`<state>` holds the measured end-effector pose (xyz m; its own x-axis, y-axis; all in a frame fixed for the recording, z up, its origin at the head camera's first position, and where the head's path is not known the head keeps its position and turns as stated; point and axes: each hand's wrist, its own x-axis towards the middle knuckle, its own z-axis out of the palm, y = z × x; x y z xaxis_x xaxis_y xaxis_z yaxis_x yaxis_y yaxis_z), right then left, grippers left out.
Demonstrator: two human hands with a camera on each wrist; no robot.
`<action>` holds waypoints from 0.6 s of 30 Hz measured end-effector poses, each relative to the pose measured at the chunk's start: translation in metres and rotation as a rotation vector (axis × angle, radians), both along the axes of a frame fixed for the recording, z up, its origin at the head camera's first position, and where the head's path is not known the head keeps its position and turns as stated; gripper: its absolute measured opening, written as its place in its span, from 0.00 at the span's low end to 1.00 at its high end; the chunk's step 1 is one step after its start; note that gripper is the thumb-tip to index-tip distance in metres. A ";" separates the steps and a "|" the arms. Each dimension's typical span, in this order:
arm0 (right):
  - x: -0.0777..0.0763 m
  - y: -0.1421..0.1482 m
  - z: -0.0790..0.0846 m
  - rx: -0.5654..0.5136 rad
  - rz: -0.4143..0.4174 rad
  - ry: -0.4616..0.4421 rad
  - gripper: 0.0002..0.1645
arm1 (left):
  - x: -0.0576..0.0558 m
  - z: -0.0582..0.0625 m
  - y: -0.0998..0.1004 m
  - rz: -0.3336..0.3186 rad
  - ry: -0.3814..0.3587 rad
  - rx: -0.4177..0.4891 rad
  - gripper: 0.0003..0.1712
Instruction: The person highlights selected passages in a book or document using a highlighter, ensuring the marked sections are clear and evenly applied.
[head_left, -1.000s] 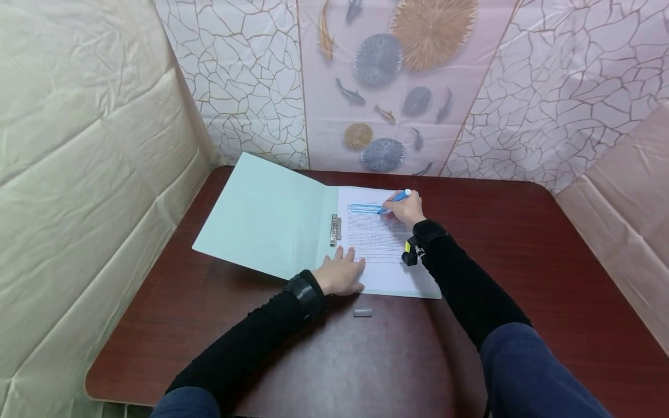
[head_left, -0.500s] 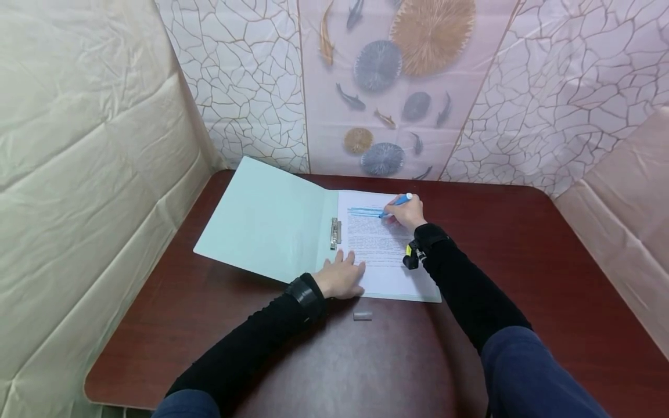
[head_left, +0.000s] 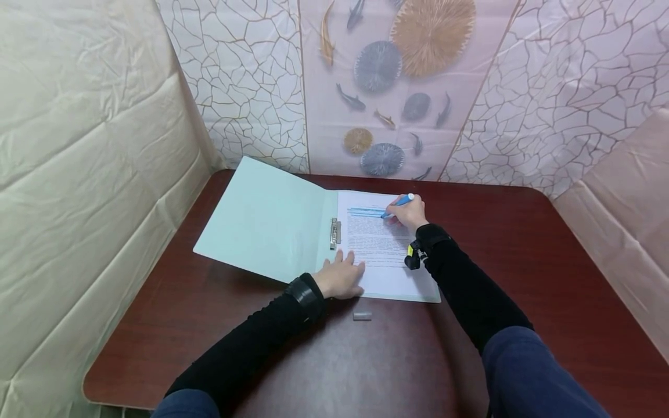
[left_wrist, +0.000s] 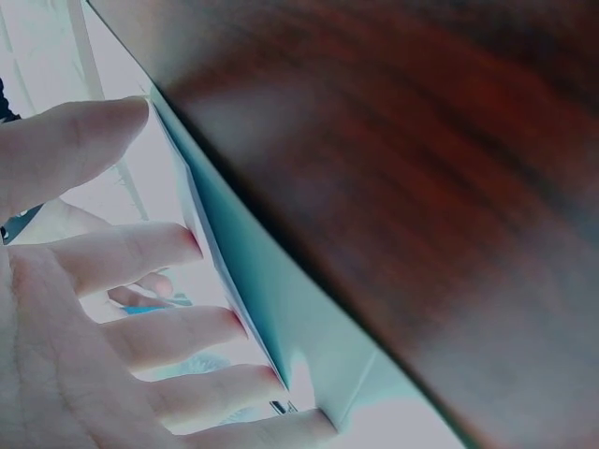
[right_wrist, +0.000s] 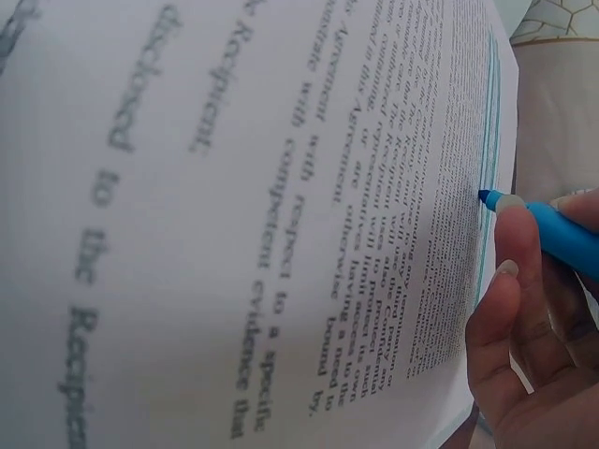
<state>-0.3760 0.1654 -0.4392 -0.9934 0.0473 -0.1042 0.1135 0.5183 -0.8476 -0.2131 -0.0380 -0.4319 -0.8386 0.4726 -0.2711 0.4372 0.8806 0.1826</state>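
My right hand pinches a blue highlighter, its tip touching the printed paper. Blue lines run across the text near the top of the page. The paper lies in an open pale green folder with a metal clip by the spine. At the lower left of the page, my left hand rests with its fingers spread. In the left wrist view, those straight fingers lie against the paper near the folder's edge. A small grey cap-like piece lies on the table just below the folder.
The dark red-brown table spreads around the folder. Behind its far edge hangs a patterned cloth. A cream cloth hangs on the left, and a pinkish one on the right. The folder's left cover tilts up off the table.
My right hand has moved slightly to the right with the highlighter, and the blue line under its tip is a little longer. My left hand keeps its place on the page.
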 end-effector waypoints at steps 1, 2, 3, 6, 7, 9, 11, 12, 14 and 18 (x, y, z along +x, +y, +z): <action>0.000 0.000 0.000 -0.005 -0.005 -0.003 0.08 | 0.000 0.000 0.000 0.001 -0.002 -0.001 0.38; -0.001 0.001 -0.001 -0.006 -0.011 -0.004 0.08 | 0.000 0.000 0.000 0.001 -0.004 -0.003 0.38; -0.002 0.001 -0.001 -0.005 -0.013 -0.004 0.08 | 0.000 0.000 0.000 0.002 -0.005 -0.005 0.38; -0.003 0.002 -0.002 0.003 -0.020 0.002 0.07 | 0.000 0.000 0.001 0.004 -0.011 -0.012 0.38; -0.003 0.002 -0.002 0.006 -0.021 0.005 0.07 | 0.000 0.000 0.001 0.004 -0.014 -0.012 0.38; -0.004 0.003 -0.003 0.015 -0.018 0.010 0.08 | 0.000 0.000 0.001 0.004 -0.016 -0.013 0.38; -0.005 0.004 -0.004 0.019 -0.019 0.010 0.08 | 0.000 0.001 0.001 0.003 -0.016 -0.013 0.38; -0.005 0.005 -0.004 0.020 -0.016 0.010 0.08 | 0.000 0.001 0.001 0.002 -0.015 -0.014 0.37; -0.005 0.006 -0.004 0.022 -0.011 0.009 0.08 | 0.000 0.002 0.001 -0.001 -0.012 -0.015 0.37; -0.003 0.007 -0.003 0.030 0.003 0.024 0.07 | 0.000 0.002 0.001 -0.002 -0.009 -0.016 0.37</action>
<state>-0.3793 0.1725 -0.4419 -0.9958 0.0475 -0.0786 0.0917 0.5437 -0.8343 -0.2128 -0.0367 -0.4302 -0.8352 0.4695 -0.2865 0.4372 0.8828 0.1721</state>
